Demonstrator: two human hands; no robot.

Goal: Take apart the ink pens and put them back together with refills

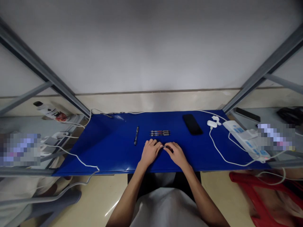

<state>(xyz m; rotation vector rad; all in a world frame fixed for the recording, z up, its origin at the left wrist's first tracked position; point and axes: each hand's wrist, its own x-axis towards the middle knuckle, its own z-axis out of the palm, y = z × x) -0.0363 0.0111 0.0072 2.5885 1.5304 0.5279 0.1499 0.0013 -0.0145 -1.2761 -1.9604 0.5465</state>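
Observation:
On the blue table (113, 157), both hands meet near the front edge over a dark pen (167, 147), which is mostly covered by fingers. My left hand (150, 152) is closed around its left part, palm down. At the other end my right hand (177, 154) pinches the pen between thumb and fingers. Just beyond the hands, several similar pens (160, 133) lie side by side in a neat row. Another pen (136, 135) rests alone to the left, pointing away from me.
A black phone (192, 124) and a white earbud case (212, 124) on a cable lie to the right. Beyond them is a white power strip (246, 142). A bottle (50, 112) leans at left. White cables cross both table sides; a red stool (255, 195) stands at lower right.

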